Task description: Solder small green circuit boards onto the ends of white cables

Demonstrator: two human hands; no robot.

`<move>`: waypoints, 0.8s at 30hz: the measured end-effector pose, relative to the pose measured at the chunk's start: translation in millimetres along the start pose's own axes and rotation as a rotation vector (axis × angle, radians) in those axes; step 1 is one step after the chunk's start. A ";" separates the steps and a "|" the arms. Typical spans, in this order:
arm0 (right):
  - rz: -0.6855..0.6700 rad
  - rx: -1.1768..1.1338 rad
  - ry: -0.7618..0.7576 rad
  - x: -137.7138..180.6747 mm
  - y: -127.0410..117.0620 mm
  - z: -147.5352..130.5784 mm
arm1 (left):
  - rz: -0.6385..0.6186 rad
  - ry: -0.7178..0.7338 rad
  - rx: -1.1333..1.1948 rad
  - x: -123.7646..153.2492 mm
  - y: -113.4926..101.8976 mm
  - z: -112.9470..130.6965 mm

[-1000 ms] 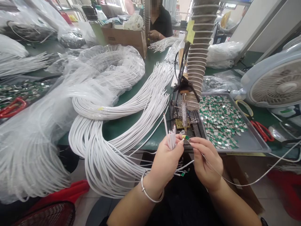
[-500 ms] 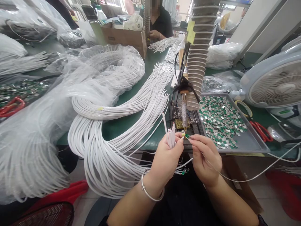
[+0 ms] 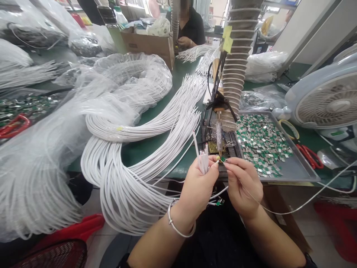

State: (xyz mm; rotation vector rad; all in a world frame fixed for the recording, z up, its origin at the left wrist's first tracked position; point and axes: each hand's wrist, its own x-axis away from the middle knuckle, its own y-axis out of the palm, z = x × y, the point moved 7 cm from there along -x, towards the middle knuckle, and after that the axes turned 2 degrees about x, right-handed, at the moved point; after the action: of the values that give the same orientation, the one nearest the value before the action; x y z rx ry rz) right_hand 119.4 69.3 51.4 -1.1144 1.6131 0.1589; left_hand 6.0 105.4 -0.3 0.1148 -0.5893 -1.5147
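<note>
My left hand [image 3: 198, 184] is closed around a bunch of white cables [image 3: 203, 163], their cut ends pointing up. Its thumb and forefinger pinch another cable end beside a yellow piece at the fingertip. Just under the upright soldering iron [image 3: 219, 136], a small green circuit board [image 3: 222, 159] shows between my hands, partly covered by fingers. My right hand [image 3: 245, 188] pinches thin solder wire [image 3: 304, 209], which trails away to the right. Below my left wrist hang cable ends with small green connector boards [image 3: 220, 201]. Whether the iron's tip touches the joint is too small to tell.
A grey tray [image 3: 302, 169] of green connector boards lies right of the iron, near red-handled pliers [image 3: 309, 156] and a fan [image 3: 331, 96]. Long white cable bundles [image 3: 145, 130] spread leftward beside plastic-wrapped coils [image 3: 139, 78]. A ribbed hose [image 3: 237, 67] hangs close above. Another person sits opposite.
Both hands stay almost in place under the iron. The green board between my fingertips has shifted slightly and shows less. The hanging connector boards have turned a little.
</note>
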 end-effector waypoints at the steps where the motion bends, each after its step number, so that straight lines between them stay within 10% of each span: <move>1: -0.002 0.002 0.005 0.2 0.0 0.4 | 0.003 0.000 -0.002 0.3 -0.1 0.3; 24: -0.016 0.004 0.004 -2.3 -0.3 -2.5 | 0.004 0.000 0.018 2.3 -0.3 -0.3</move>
State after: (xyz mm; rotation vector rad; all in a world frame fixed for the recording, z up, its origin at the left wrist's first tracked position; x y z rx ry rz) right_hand 117.7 68.9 54.3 -1.1244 1.6068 0.1434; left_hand 5.7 103.1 0.0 0.1269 -0.6026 -1.5059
